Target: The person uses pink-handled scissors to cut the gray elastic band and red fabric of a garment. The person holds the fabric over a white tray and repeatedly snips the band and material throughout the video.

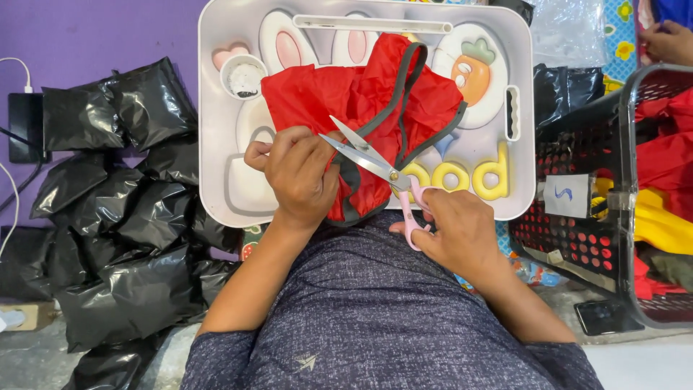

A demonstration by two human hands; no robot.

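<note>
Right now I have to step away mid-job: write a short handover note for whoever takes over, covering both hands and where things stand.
Left hand: pinching the red garment near its grey trim, holding it up over the white lap tray.
Right hand: grip on the pink-handled scissors, blades open and pointing at the fabric by the left fingers.
Black plastic bags are piled to the left; a black basket with red and yellow cloth stands to the right.
Done: garment held in place, scissors at the fabric.
Left: I cannot tell whether any cut has been made; check the fabric at the blades.
</note>
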